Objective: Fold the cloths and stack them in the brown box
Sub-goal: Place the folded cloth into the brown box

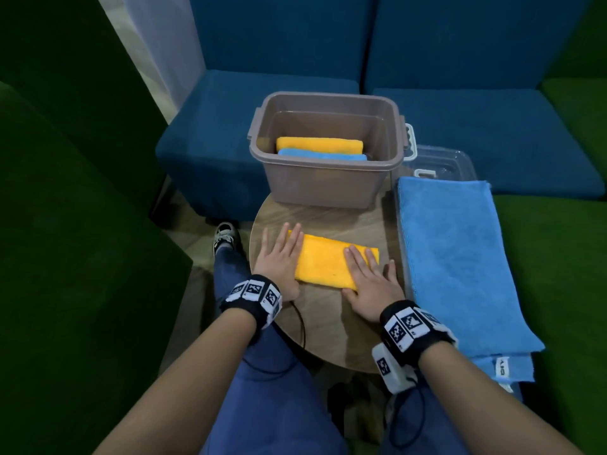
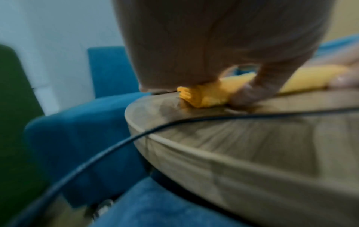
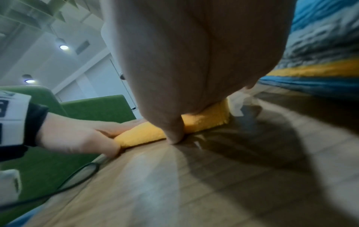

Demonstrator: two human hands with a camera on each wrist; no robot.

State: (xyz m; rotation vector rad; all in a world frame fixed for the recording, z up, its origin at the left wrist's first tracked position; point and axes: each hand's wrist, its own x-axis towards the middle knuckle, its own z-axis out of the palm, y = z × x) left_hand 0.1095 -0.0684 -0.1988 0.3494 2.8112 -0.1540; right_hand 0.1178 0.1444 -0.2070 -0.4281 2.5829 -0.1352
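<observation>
From the head view, a folded yellow cloth (image 1: 331, 262) lay on the round wooden table (image 1: 328, 323), just in front of the brown box (image 1: 325, 178). The left hand (image 1: 279, 261) lay flat with straight fingers over the cloth's left end, and the right hand (image 1: 371, 284) lay flat over its right end, both pressing down and neither curled round anything. Inside the box a yellow folded cloth (image 1: 320, 144) and a blue folded cloth (image 1: 322, 155) already sat together. A stack of blue cloths (image 1: 456, 257) waited to the right of the table, partly over a clear lid (image 1: 443, 162).

From the left wrist view (blurred), the cloth (image 2: 205, 96) bunched in soft layers under the palm of the left hand (image 2: 213, 46), with the thumb down at its near edge. A black cable (image 2: 116, 147) ran across the table edge (image 2: 233, 145).

From the right wrist view, the cloth (image 3: 204, 121) looked thick and plush, squashed under the right hand (image 3: 194, 61), whose thumb touched the table beside it.

The cloth was probably light, limp and a little springy, so the fold would likely loosen if lifted by one corner. It seemed best taken at both short ends, fingers slid beneath and thumbs on top, keeping the layers pinched together on the way to the box.
</observation>
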